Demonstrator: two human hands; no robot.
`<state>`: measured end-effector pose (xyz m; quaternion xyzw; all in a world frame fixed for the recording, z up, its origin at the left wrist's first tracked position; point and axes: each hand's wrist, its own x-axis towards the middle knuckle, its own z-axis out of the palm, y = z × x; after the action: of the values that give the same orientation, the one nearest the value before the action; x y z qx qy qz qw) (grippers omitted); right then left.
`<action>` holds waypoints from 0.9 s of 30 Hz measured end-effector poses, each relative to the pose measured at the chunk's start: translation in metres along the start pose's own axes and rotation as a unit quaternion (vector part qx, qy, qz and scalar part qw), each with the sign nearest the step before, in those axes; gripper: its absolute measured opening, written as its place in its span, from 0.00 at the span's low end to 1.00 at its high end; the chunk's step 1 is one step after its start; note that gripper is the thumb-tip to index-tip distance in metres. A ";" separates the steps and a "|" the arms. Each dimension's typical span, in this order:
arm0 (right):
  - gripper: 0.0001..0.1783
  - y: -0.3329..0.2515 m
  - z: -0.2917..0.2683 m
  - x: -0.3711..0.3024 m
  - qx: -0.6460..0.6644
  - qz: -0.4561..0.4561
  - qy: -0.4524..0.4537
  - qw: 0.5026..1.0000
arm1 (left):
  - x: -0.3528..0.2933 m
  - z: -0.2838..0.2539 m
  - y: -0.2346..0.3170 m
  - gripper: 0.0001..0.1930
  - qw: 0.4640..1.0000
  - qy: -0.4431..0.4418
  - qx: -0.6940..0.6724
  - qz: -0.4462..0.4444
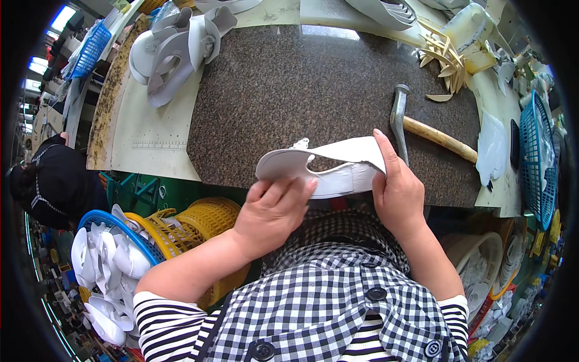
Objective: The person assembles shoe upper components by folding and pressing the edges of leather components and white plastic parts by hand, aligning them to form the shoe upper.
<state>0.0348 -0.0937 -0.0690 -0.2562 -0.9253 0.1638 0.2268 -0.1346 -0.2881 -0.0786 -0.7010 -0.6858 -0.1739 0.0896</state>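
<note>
Between my two hands I hold a white shoe upper (350,179) over the near edge of a dark speckled stone slab (289,90). My left hand (274,211) grips its rounded toe end, with the fingers curled at the lower edge. At the heel end, my right hand (398,190) pinches the upper between thumb and fingers. The foot opening faces up, and a small white trim piece shows at its far side. Beyond my right hand lies a hammer (437,136) with a metal head and a wooden handle.
Stacked white uppers (181,54) stand at the far left. Thin tan pieces (446,63) are heaped at the far right, near a cream container (469,27). Baskets of white pieces (111,256) flank me. Another person in a dark cap (57,184) is at the left.
</note>
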 end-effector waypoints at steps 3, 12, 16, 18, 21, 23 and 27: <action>0.43 -0.003 -0.002 0.000 0.000 -0.007 -0.016 1.000 | -0.012 -0.012 -0.007 0.26 0.999 -0.046 0.008 -0.021; 0.23 -0.030 0.001 0.008 -0.073 -0.298 0.021 0.951 | -0.001 -0.004 -0.036 0.15 0.988 0.039 -0.147 -0.016; 0.22 -0.044 0.015 0.002 -0.028 -0.315 -0.061 0.947 | 0.003 -0.003 -0.047 0.14 0.991 0.037 -0.087 0.092; 0.20 -0.048 0.025 -0.004 -0.004 -0.267 -0.071 0.961 | 0.004 -0.002 -0.048 0.14 0.992 0.029 -0.068 0.100; 0.19 -0.057 0.035 -0.005 0.016 -0.200 -0.074 0.977 | 0.012 0.009 -0.052 0.10 0.994 0.018 -0.080 0.072; 0.18 -0.058 0.042 -0.003 0.011 -0.186 -0.050 0.981 | 0.021 0.019 -0.055 0.06 0.989 0.038 -0.140 0.022; 0.18 -0.056 0.040 -0.005 0.054 -0.155 -0.072 0.984 | 0.024 0.011 -0.066 0.08 0.980 -0.002 -0.200 0.016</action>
<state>-0.0040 -0.1489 -0.0808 -0.0846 -0.9575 0.1947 0.1954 -0.1992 -0.2585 -0.0875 -0.7159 -0.6262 -0.3046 -0.0507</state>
